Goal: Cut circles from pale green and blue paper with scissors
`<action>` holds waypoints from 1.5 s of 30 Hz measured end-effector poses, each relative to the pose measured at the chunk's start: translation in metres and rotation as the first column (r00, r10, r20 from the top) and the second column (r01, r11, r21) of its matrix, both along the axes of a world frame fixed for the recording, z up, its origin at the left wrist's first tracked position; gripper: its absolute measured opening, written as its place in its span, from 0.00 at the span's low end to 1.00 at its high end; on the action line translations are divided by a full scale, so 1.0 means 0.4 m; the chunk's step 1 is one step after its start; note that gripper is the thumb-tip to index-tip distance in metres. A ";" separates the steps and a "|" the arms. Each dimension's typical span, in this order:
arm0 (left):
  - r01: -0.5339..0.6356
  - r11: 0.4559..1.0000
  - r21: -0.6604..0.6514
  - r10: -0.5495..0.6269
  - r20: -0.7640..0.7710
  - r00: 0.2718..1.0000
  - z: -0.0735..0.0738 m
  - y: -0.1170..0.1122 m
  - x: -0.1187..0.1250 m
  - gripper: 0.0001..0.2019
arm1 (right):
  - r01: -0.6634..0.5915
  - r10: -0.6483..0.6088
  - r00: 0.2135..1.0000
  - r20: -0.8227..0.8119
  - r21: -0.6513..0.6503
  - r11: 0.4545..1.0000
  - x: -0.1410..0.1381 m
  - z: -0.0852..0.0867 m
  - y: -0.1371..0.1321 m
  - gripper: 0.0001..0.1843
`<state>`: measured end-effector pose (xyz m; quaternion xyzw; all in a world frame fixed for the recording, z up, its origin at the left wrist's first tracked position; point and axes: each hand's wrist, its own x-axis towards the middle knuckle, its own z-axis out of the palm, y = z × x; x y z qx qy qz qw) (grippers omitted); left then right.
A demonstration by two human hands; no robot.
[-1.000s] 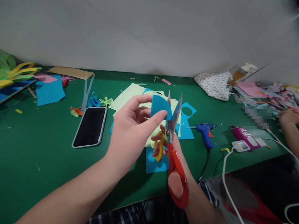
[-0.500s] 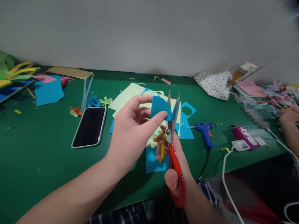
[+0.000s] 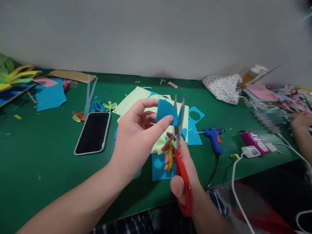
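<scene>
Pinching blue paper piece (image 3: 165,110) between left hand (image 3: 136,128) thumb and fingers, with curved edge at left blade of part-open scissors (image 3: 178,153), held tips-away by right hand (image 3: 189,165) gripping handles.

The only camera sat on the person's head, looking forward and down along the bare forearms (image 3: 97,191), which entered from the bottom edge. The left hand (image 3: 134,130) and right hand (image 3: 187,159) were close to it, around mid-frame. Past them, the wide view ran across the green table (image 3: 48,169) to the grey wall (image 3: 146,39) on top, catching another person's arm (image 3: 302,133) at the right edge.
</scene>
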<state>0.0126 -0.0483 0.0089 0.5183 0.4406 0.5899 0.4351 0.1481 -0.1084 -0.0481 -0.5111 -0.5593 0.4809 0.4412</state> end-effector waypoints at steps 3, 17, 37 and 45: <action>-0.004 1.000 0.004 0.004 0.000 1.000 0.000 0.001 0.000 0.11 | 0.015 -0.015 1.000 -0.005 -0.045 0.999 -0.001 -0.004 -0.003 0.55; -0.010 1.000 0.010 0.010 -0.001 1.000 0.000 0.002 -0.001 0.12 | 0.014 -0.015 0.999 -0.034 -0.029 0.999 -0.004 -0.007 -0.008 0.53; 0.004 1.000 0.005 -0.005 0.073 0.997 -0.004 0.009 0.000 0.11 | 0.066 -0.071 0.990 -0.120 -0.045 0.997 -0.005 -0.025 -0.007 0.48; 0.004 1.000 0.000 -0.004 0.100 0.995 -0.004 0.010 -0.002 0.11 | 0.099 -0.118 0.977 -0.178 -0.109 0.989 -0.012 -0.024 -0.007 0.50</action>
